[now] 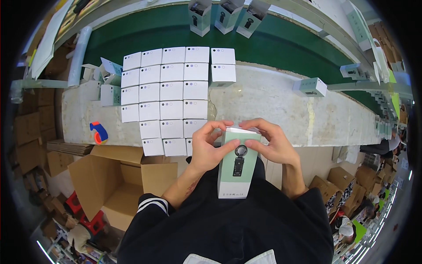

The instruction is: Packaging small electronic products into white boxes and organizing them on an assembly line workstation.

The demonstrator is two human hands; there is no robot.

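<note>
A tall pale green and white product box (227, 174) stands upright between my hands, close to my body. Its front carries a picture of a dark handheld device with a round head. My left hand (208, 147) grips the box's left side, thumb on the front and fingers at the top edge. From the other side my right hand (273, 143) holds it the same way, fingertips along the white top flap (241, 130). The flap looks nearly down; whether it is fully tucked in I cannot tell. Just left of my left hand are rows of white-topped boxes (171, 90) packed together.
Three open-topped boxes (222, 17) stand at the back on the green surface. A single box (311, 87) lies on the worn worktable (277, 105) to the right. An orange and blue tape dispenser (99, 133) sits at left, above an open carton (118, 193).
</note>
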